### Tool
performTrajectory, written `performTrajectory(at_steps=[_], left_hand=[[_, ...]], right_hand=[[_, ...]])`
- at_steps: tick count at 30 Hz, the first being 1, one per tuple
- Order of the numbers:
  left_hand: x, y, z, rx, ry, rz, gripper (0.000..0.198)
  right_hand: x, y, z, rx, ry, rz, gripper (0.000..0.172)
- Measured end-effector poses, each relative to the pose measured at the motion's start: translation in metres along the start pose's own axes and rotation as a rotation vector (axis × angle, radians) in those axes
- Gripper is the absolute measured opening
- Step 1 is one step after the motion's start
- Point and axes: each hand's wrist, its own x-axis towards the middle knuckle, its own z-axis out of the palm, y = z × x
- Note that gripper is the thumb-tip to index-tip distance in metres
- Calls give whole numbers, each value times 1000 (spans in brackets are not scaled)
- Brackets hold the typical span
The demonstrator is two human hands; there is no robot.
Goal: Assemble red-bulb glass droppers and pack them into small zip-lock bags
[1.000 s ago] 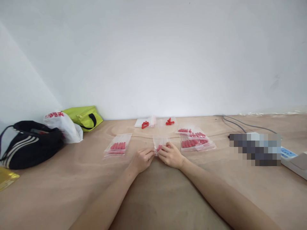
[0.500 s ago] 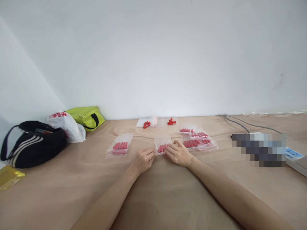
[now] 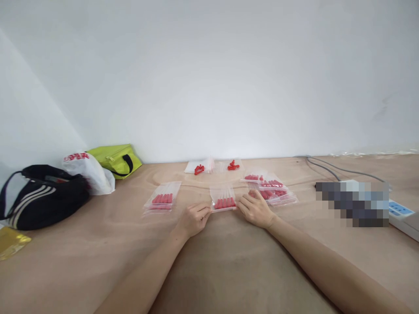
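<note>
Between my hands lies a clear zip bag point(image 3: 223, 192) with several red rod-like pieces point(image 3: 224, 203) lined up side by side inside it. My left hand point(image 3: 195, 218) pinches the bag's near left corner. At the near right corner, the closed fingers of my right hand point(image 3: 255, 209) hold the bag's edge. To the left rests a small stack of similar filled bags point(image 3: 163, 198). Beyond my right hand is a larger pile of filled bags point(image 3: 275, 189), partly overlapping one another.
Loose red pieces point(image 3: 199, 169) lie on flat bags point(image 3: 190, 166) near the wall, with a second small heap point(image 3: 233, 165) beside them. A black bag point(image 3: 49, 198), a white plastic bag point(image 3: 90, 172) and a lime-green bag point(image 3: 119, 159) stand at left. Grey cables point(image 3: 327, 168) and a power strip point(image 3: 401, 209) lie right.
My right hand has slid right along the bag's near edge to its right corner, uncovering the red pieces. My left hand has stayed at the left corner.
</note>
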Motion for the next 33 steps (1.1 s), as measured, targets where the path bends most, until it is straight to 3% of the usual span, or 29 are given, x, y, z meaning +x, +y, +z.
performTrajectory(at_steps=[8, 13, 20, 22, 25, 30, 33], left_hand=[[5, 2, 0, -39, 33, -33, 18], [12, 6, 4, -45, 54, 44, 19], [9, 3, 2, 14, 43, 21, 19], [7, 0, -4, 130, -9, -79, 31], [0, -9, -19, 358, -82, -337, 56], [-22, -28, -46, 643, -129, -709, 44], [-36, -38, -58, 685, -221, -872, 44]], right_hand=[[2, -2, 5, 97, -62, 52, 26], [6, -16, 12, 186, -81, 98, 26], [3, -24, 18, 401, -85, 253, 17], [-1, -17, 17, 444, -75, 311, 18], [-13, 1, 11, 472, -67, 406, 20], [-38, 29, -1, 353, 20, 525, 16], [-48, 37, -7, 262, 57, 576, 14]])
